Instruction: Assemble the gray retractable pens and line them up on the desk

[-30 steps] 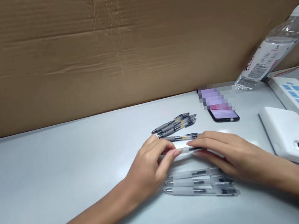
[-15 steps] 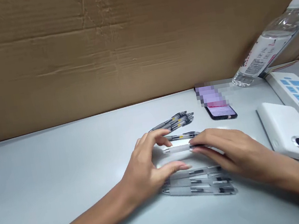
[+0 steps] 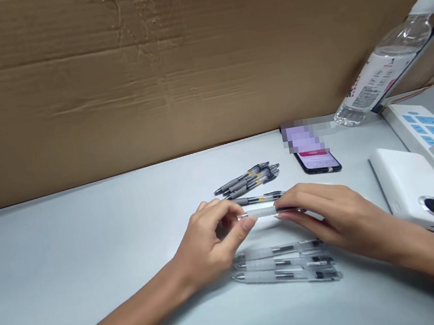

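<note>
A retractable pen with a frosted white grip [image 3: 260, 213] lies level between my hands, a little above the table. My left hand [image 3: 208, 240] pinches its left end between thumb and fingers. My right hand [image 3: 324, 217] holds its right end, with the fingertips over the dark section. Just behind it lies a single dark-gripped pen [image 3: 258, 198]. Further back is a small bundle of similar grey pens [image 3: 247, 181]. Several frosted pens [image 3: 285, 264] lie side by side in front, just beyond my left hand's heel and under my right wrist's side.
The pale table [image 3: 70, 251] ends at a cardboard sheet [image 3: 144, 69] along the back. A smartphone [image 3: 318, 162] lies behind the pens, and a plastic water bottle [image 3: 383, 67] leans at the right. A white box with a black disc [image 3: 419, 191] and a blue-marked white panel [image 3: 421, 130] sit right.
My left hand has closed from spread fingers onto the pen's left end. The pen now sits between both hands, and the whole view has drifted slightly.
</note>
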Tool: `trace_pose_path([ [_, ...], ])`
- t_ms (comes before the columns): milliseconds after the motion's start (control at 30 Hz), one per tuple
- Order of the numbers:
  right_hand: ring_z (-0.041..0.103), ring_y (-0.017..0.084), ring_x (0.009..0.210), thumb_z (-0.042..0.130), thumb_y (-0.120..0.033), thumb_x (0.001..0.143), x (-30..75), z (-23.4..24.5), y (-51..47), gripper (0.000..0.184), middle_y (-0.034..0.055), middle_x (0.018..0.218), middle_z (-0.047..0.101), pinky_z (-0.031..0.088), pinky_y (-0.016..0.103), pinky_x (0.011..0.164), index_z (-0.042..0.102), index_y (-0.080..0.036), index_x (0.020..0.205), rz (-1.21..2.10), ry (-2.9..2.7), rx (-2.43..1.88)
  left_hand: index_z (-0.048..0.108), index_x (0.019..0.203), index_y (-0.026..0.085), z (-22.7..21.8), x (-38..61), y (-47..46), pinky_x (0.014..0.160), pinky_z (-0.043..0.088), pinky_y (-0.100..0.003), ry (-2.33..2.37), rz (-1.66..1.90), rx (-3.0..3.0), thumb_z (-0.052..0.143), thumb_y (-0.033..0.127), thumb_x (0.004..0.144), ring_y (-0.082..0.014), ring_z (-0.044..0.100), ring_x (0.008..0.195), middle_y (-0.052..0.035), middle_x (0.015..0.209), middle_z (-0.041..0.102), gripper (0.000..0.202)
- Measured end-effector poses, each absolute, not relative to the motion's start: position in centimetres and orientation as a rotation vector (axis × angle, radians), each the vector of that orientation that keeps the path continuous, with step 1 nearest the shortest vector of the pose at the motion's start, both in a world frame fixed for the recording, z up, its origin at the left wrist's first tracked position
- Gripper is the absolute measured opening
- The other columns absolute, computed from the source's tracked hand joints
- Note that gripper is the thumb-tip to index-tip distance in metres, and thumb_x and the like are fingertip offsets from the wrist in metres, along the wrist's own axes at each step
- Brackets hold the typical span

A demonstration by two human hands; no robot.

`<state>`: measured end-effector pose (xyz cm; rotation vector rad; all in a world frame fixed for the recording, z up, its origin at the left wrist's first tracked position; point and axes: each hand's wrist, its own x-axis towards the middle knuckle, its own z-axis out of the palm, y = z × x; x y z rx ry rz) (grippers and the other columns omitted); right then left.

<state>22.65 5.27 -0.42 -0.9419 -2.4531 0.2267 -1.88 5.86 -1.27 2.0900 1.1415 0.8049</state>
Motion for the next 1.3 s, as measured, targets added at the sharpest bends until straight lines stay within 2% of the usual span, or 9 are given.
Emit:
trace_pose_path([
  [100, 0.061, 0.018, 0.077, 0.049, -0.021, 0.097, 22.7, -0.4, 5.3, 0.012, 0.0057, 0.09, 0.065, 0.048, 0.03, 0.068, 0.058, -0.019, 0.105, 0.209, -2.469, -0.93, 0.056, 0.071, 0.019, -1.5, -1.8, 5.8, 0.068, 0.039, -0.028, 1.113, 0.781, 2.146, 0.043, 0.03, 0.097, -0.0119, 0.048, 0.062, 0.0022, 0.065, 0.056, 0.031],
  [167, 0.061, 0.018, 0.077, 0.049, -0.022, 0.097, 22.7, -0.4, 5.3, 0.013, 0.0057, 0.089, 0.065, 0.048, 0.03, 0.067, 0.057, -0.019, 0.106, 0.215, -2.481, -0.942, 0.059, 0.093, 0.021, -1.7, -1.9, 5.8, 0.065, 0.041, -0.025, 1.064, 0.822, 2.12, 0.051, 0.026, 0.094, -0.0118, 0.052, 0.067, 0.0016, 0.077, 0.06, 0.01],
  [267, 0.062, 0.018, 0.078, 0.048, -0.024, 0.098, 22.6, -0.5, 5.3, 0.013, 0.0058, 0.09, 0.066, 0.049, 0.03, 0.068, 0.056, -0.019, 0.107, 0.236, -2.484, -0.944, 0.046, 0.124, 0.024, -1.9, -2.0, 5.8, 0.064, 0.044, -0.023, 1.047, 0.869, 2.065, 0.067, 0.03, 0.084, -0.013, 0.056, 0.076, 0.0, 0.091, 0.061, 0.046],
  [367, 0.062, 0.018, 0.081, 0.049, -0.022, 0.098, 22.5, -0.5, 5.2, 0.013, 0.0058, 0.093, 0.066, 0.049, 0.029, 0.07, 0.056, -0.02, 0.108, 0.224, -2.483, -0.936, 0.059, 0.099, 0.021, -1.6, -2.0, 5.9, 0.066, 0.044, -0.025, 1.087, 0.808, 2.118, 0.06, 0.036, 0.089, -0.0135, 0.054, 0.07, 0.0008, 0.078, 0.06, 0.018],
  [467, 0.063, 0.017, 0.081, 0.05, -0.022, 0.097, 22.5, -0.5, 5.2, 0.013, 0.0057, 0.094, 0.066, 0.049, 0.029, 0.071, 0.056, -0.02, 0.108, 0.245, -2.484, -0.937, 0.059, 0.069, 0.018, -1.3, -1.9, 6.0, 0.065, 0.041, -0.027, 1.056, 0.787, 2.242, 0.042, 0.028, 0.098, -0.0132, 0.05, 0.062, 0.0009, 0.062, 0.056, 0.035],
  [733, 0.065, 0.014, 0.077, 0.052, -0.023, 0.096, 22.4, 0.3, 5.0, 0.012, 0.0023, 0.091, 0.071, 0.049, 0.024, 0.07, 0.062, -0.02, 0.101, 0.497, -2.39, -0.974, 0.064, 0.085, 0.017, -1.9, -2.2, 6.0, 0.068, 0.04, -0.031, 0.852, 1.02, 2.446, 0.053, 0.019, 0.092, -0.0146, 0.05, 0.064, -0.0011, 0.069, 0.065, 0.013],
  [933, 0.065, 0.015, 0.075, 0.057, -0.025, 0.093, 22.5, 0.5, 5.5, 0.01, 0.0002, 0.086, 0.07, 0.049, 0.025, 0.068, 0.066, -0.022, 0.096, 0.698, -2.425, -1.11, 0.066, 0.086, 0.018, -1.6, -2.2, 6.0, 0.069, 0.039, -0.032, 0.874, 0.867, 2.506, 0.054, 0.02, 0.091, -0.0149, 0.053, 0.067, -0.0004, 0.07, 0.065, 0.013],
  [1100, 0.06, 0.018, 0.084, 0.055, -0.031, 0.094, 21.9, -0.2, 5.3, 0.016, 0.0057, 0.094, 0.062, 0.049, 0.031, 0.073, 0.068, -0.023, 0.099, 0.639, -2.524, -1.063, 0.063, 0.106, 0.017, -1.6, -2.1, 6.1, 0.074, 0.042, -0.034, 0.838, 0.83, 2.513, 0.056, 0.026, 0.088, -0.0174, 0.057, 0.076, -0.005, 0.086, 0.067, 0.021],
  [1300, 0.059, 0.018, 0.083, 0.049, -0.027, 0.097, 22.0, 0.0, 5.5, 0.02, 0.005, 0.087, 0.062, 0.049, 0.032, 0.074, 0.068, -0.021, 0.101, 0.559, -2.508, -1.088, 0.069, 0.097, 0.021, -1.6, -2.2, 6.1, 0.077, 0.043, -0.033, 0.753, 0.664, 2.574, 0.058, 0.027, 0.087, -0.0183, 0.056, 0.08, -0.0052, 0.086, 0.065, 0.016],
])
